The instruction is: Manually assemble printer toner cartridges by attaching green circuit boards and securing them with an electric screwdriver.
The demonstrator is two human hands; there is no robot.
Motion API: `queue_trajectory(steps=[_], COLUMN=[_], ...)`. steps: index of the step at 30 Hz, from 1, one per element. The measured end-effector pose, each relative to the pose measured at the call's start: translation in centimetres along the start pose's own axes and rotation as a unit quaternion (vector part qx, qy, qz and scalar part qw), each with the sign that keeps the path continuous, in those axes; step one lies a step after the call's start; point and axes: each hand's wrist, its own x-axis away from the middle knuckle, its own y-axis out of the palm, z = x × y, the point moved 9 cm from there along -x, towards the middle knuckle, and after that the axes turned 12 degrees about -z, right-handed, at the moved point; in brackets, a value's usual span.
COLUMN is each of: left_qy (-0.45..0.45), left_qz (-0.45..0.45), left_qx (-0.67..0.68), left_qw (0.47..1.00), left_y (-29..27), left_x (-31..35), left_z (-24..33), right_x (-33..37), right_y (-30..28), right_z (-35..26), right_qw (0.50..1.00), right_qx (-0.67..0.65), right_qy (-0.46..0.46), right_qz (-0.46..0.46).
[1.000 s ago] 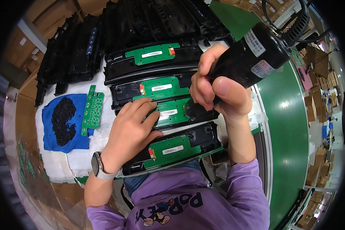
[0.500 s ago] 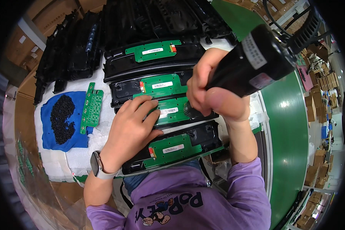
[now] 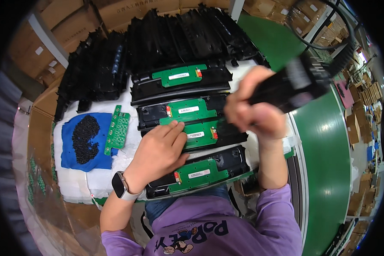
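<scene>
A blue cloth (image 3: 87, 138) heaped with small black screws (image 3: 85, 137) lies near the left edge of the white surface (image 3: 79, 183), a loose green circuit board (image 3: 117, 129) just beside it. At centre, the left hand (image 3: 160, 149), fingers together and flat, presses down on the third black housing (image 3: 209, 134) in a row of four, each fitted with a green board. Stacked black housings (image 3: 158, 40) line the far edge. To the right, the right hand (image 3: 254, 113) is closed around a black electric screwdriver (image 3: 301, 83), blurred, raised above the row beside the green conveyor belt (image 3: 324, 162).
</scene>
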Motion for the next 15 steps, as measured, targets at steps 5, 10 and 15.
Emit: queue_trajectory(steps=[5,10,15], left_qy=[-0.017,-0.025,-0.125], left_qz=[-0.035,0.032,0.089], left_qx=[-0.001,-0.104,-0.244], left_qw=[0.999,0.994,0.958], left_y=[-1.5,-2.5,-2.0], left_x=[-1.6,-4.0,-3.6], left_z=[-0.9,-3.0,-4.7], right_x=[1.2,2.2,2.0], right_y=[-3.6,-5.3,-4.5], right_z=[-6.6,-7.5,-6.9], right_qw=[0.947,0.945,0.954], right_qx=[-0.214,-0.206,-0.168], right_qy=[-0.201,-0.228,-0.226], right_qz=[-0.131,-0.112,-0.101])
